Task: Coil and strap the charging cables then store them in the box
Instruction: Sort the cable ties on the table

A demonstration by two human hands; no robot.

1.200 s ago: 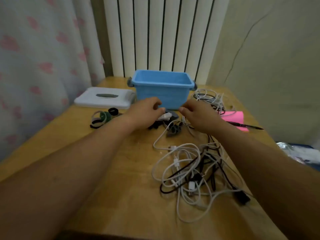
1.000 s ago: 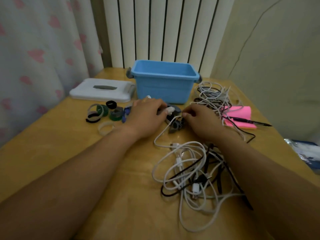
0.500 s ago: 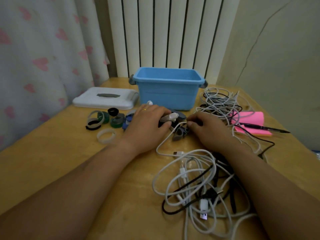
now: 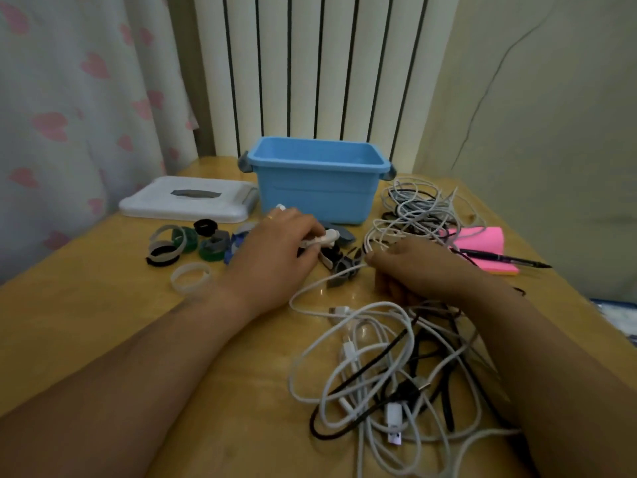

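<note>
Plug (image 4: 324, 237) pinched in curled left hand (image 4: 275, 251), cable (image 4: 312, 286) nipped by right hand (image 4: 417, 270) just beside, likely to draw one lead free of tangle (image 4: 379, 357) for coiling. Straps (image 4: 206, 248) laid near at left, open box (image 4: 317, 193) just behind hands, ready for storing.

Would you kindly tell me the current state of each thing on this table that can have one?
blue box: upright, open, lid off.
white lid: lying flat beside the box.
left hand: grips a white plug.
right hand: pinches a white cable.
cable tangle: loose, uncoiled, unstrapped.
straps: rolled into loops, on no cable.
</note>
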